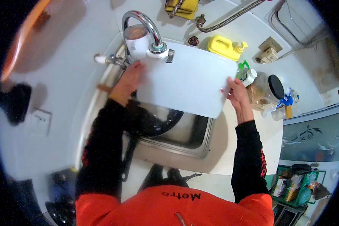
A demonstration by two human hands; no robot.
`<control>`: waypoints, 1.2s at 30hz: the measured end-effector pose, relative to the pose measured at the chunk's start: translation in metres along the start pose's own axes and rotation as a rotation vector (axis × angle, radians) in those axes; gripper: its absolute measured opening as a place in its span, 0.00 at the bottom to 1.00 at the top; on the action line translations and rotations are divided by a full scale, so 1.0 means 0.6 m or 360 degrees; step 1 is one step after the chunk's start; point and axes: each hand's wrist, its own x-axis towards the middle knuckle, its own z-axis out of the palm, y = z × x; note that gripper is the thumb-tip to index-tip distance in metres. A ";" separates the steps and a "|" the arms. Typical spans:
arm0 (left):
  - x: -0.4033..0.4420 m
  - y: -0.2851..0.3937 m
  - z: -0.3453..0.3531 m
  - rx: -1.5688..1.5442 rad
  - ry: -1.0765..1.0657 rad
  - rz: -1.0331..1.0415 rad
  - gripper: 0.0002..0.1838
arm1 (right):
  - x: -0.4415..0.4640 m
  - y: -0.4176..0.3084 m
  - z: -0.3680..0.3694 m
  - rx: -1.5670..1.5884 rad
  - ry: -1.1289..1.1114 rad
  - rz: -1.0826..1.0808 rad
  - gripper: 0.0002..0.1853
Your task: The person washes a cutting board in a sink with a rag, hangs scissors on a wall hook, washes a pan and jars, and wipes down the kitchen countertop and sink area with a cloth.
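A white rectangular board (184,81) is held over the back part of the sink (203,141). My right hand (236,92) grips its right edge, fingers on top. My left hand (131,81) is at the board's left edge, near the base of the tap; its fingers are slightly blurred and look closed on that edge. The curved chrome tap (154,28) with a white filter body (136,43) rises just beyond the board. Below the board, a black wok (154,126) lies in the sink, partly covered, its handle pointing toward my body.
Behind the board stands a yellow jug (224,47). To the right are a white-capped bottle (249,77), a large jar with a black lid (275,87) and small containers. A flexible hose (229,20) runs along the wall. A green rack (297,186) stands at lower right.
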 end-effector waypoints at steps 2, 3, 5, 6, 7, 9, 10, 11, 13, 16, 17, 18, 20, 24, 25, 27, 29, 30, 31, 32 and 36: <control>-0.022 0.023 -0.036 0.0041 0.0049 0.0028 0.14 | 0.041 0.024 0.039 0.0077 -0.0171 0.0026 0.08; -0.035 0.036 -0.056 0.0057 0.0106 0.0062 0.15 | 0.049 0.029 0.067 0.0144 -0.0222 0.0043 0.08; -0.047 0.032 -0.122 0.0268 0.0147 0.0206 0.16 | 0.089 0.052 0.112 0.0262 -0.0431 0.0088 0.09; -0.063 0.041 -0.148 0.0370 0.0170 0.0280 0.16 | 0.105 0.065 0.136 0.0340 -0.0550 0.0083 0.09; -0.079 0.051 -0.173 0.0473 0.0199 0.0354 0.17 | 0.106 0.063 0.168 0.0361 -0.0565 0.0077 0.09; -0.121 0.069 -0.208 0.0738 0.0346 0.0351 0.16 | 0.100 0.063 0.227 0.0198 -0.0485 0.0318 0.11; -0.143 0.084 -0.208 0.0829 0.0403 0.0346 0.16 | 0.092 0.064 0.246 0.0202 -0.0505 0.0327 0.11; -0.165 0.108 -0.212 0.0747 0.0605 0.0143 0.16 | 0.083 0.065 0.262 0.0101 -0.0639 0.0346 0.12; -0.204 0.117 -0.235 0.0803 0.0685 0.0126 0.16 | 0.072 0.077 0.280 -0.0041 -0.0872 0.0407 0.13; -0.275 0.180 -0.136 0.0431 0.0761 -0.0177 0.15 | 0.051 0.098 0.278 -0.0157 -0.0950 0.0511 0.12; -0.281 0.170 -0.146 0.0423 0.0774 -0.0178 0.15 | 0.051 0.103 0.271 -0.0140 -0.0959 0.0554 0.13; -0.278 0.154 -0.161 0.0354 0.0760 -0.0180 0.15 | 0.048 0.100 0.263 -0.0147 -0.0961 0.0550 0.13; -0.264 0.123 -0.170 0.0280 0.0731 -0.0183 0.16 | 0.037 0.089 0.234 -0.0140 -0.0801 0.0428 0.14; -0.211 0.063 -0.092 -0.0001 0.0347 -0.0210 0.14 | 0.023 0.044 0.108 -0.0103 -0.0653 0.0420 0.14; -0.191 0.039 -0.073 -0.0081 0.0267 -0.0219 0.14 | 0.006 0.022 0.076 -0.0076 -0.0577 0.0359 0.14; -0.163 0.023 -0.002 -0.0203 0.0033 -0.0319 0.13 | -0.028 -0.018 0.017 -0.0044 -0.0421 0.0226 0.13; -0.108 -0.033 0.033 -0.0359 -0.0085 -0.0329 0.13 | -0.049 -0.051 -0.034 -0.0005 -0.0282 0.0047 0.12; -0.093 -0.043 0.060 -0.0382 -0.0090 -0.0327 0.13 | -0.061 -0.066 -0.051 0.0031 -0.0218 -0.0057 0.11; -0.080 -0.053 0.089 -0.0292 -0.0211 -0.0269 0.13 | -0.086 -0.096 -0.054 -0.0021 -0.0106 -0.0178 0.08; -0.068 -0.062 0.117 -0.0202 -0.0335 -0.0212 0.13 | -0.105 -0.123 -0.056 -0.0044 -0.0091 -0.0180 0.08; -0.038 -0.073 0.196 -0.0423 -0.0236 -0.0350 0.14 | -0.185 -0.204 -0.057 -0.0156 -0.0019 -0.0575 0.03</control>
